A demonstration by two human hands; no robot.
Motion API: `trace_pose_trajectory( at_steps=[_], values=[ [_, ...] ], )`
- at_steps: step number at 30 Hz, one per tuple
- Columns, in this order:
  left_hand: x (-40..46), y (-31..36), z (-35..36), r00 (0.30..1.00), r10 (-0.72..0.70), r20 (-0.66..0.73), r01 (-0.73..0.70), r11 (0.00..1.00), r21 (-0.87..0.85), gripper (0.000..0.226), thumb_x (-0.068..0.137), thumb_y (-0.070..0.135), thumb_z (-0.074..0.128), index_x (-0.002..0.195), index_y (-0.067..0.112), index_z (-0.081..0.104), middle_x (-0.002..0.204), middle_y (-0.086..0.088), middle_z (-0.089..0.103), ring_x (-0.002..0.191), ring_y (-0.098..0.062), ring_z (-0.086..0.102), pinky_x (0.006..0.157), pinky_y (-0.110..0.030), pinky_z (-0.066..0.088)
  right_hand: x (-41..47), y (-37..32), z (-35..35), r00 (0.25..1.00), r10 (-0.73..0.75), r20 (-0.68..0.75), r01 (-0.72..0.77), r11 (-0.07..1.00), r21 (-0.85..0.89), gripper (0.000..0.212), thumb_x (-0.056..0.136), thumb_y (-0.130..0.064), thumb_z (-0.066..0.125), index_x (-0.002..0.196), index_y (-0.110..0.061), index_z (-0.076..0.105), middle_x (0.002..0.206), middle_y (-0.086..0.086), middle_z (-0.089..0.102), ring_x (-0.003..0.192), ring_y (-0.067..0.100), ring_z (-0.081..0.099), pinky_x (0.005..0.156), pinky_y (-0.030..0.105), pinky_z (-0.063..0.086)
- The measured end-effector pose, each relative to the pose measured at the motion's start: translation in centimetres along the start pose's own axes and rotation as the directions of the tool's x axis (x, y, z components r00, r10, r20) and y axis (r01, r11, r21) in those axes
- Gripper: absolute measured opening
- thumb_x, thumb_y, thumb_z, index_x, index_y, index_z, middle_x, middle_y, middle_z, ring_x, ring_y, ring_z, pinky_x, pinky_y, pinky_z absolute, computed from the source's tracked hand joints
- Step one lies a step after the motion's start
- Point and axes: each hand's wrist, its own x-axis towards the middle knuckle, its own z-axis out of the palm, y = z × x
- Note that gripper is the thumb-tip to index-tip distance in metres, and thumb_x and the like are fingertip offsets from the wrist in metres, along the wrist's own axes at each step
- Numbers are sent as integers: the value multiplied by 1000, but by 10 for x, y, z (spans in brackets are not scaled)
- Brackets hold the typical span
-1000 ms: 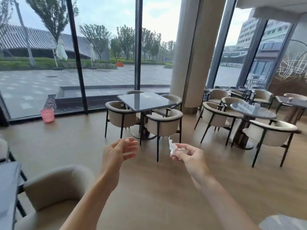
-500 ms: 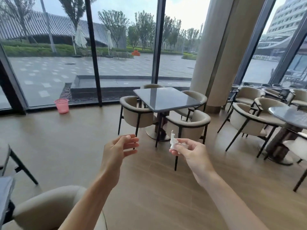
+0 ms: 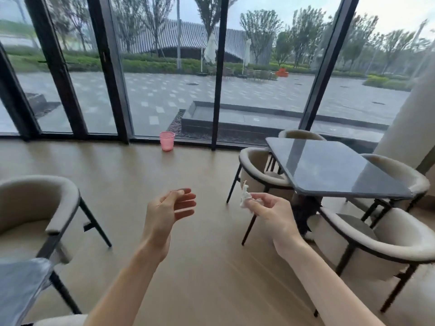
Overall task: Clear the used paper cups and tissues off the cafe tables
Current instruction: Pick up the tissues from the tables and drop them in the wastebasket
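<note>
The right hand [image 3: 270,212] pinches a small crumpled white tissue [image 3: 245,197] between the thumb and fingertips and holds it in the air above the floor, just beside a chair. The left hand [image 3: 164,212] is loosely open and holds nothing. A pink bin [image 3: 167,141] stands far ahead by the window, left of the grey table [image 3: 334,168].

A single head-worn wide-angle view looks forward and slightly down from standing height, both hands close in the foreground, facing the tall dark-framed glass wall [image 3: 216,74] across the pale wooden floor [image 3: 131,175].
</note>
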Motion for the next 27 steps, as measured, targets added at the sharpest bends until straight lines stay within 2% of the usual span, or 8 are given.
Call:
trace_pose_trajectory(
  at_steps=[3, 5, 7, 11, 15, 19, 23, 27],
  values=[
    [60, 1, 3, 998, 14, -54, -13, 1000, 21, 25, 101, 8, 48, 101, 1, 71, 99, -19, 76, 88, -28, 73, 82, -41, 58, 70, 4, 24, 999, 4, 48, -3, 1000, -10, 9, 87, -9, 76, 96, -5, 76, 62, -10, 68, 56, -3, 54, 71, 16, 44],
    [105, -1, 8, 996, 27, -85, -24, 999, 35, 24, 101, 8, 48, 101, 0, 71, 98, -18, 76, 88, -28, 73, 81, -40, 58, 117, 11, 42, 997, 6, 75, -5, 1000, -1, 5, 86, -11, 77, 91, -10, 77, 62, -8, 67, 57, -1, 54, 72, 22, 43],
    [156, -6, 15, 994, 41, -102, -38, 999, 37, 24, 101, 8, 48, 102, 0, 71, 98, -18, 76, 87, -27, 73, 80, -40, 58, 167, 21, 60, 995, 15, 97, -16, 1000, 16, 1, 86, -12, 77, 86, -13, 76, 61, -9, 64, 59, 1, 54, 73, 23, 44],
    [271, -19, 38, 994, 54, -99, -51, 998, 26, 24, 102, 8, 47, 103, -1, 70, 98, -18, 75, 87, -26, 72, 82, -41, 59, 281, 37, 99, 989, 42, 140, -49, 998, 47, 9, 90, -16, 73, 97, -10, 74, 57, -15, 61, 66, 6, 54, 76, 20, 44],
    [388, -13, 53, 995, 21, -100, -19, 1000, 23, 24, 102, 8, 47, 104, -1, 69, 101, -20, 74, 87, -27, 71, 79, -38, 59, 390, 34, 143, 986, 56, 154, -71, 994, 89, 15, 92, -9, 69, 107, -8, 71, 70, -7, 71, 69, 9, 53, 79, 25, 48],
    [488, 11, 67, 993, 42, -109, -38, 998, 43, 23, 102, 8, 48, 103, 0, 69, 99, -19, 75, 86, -25, 71, 79, -37, 59, 485, 16, 179, 983, 44, 177, -66, 990, 122, 18, 91, -7, 69, 107, -16, 71, 80, 5, 69, 74, 13, 53, 81, 29, 47],
    [570, 20, 75, 993, 50, -107, -44, 997, 56, 23, 102, 9, 49, 103, 1, 70, 98, -17, 75, 85, -24, 72, 80, -38, 59, 567, 7, 210, 983, 18, 181, -46, 988, 150, 21, 93, -6, 67, 106, -21, 74, 78, 2, 66, 75, 11, 54, 80, 27, 47],
    [654, 12, 77, 990, 51, -134, -42, 997, 71, 23, 101, 8, 49, 100, 2, 71, 96, -17, 76, 84, -24, 72, 79, -38, 59, 649, 16, 244, 982, 22, 189, -52, 987, 152, 15, 91, -6, 70, 92, -19, 78, 88, 3, 77, 77, 11, 57, 79, 25, 48]
  ],
)
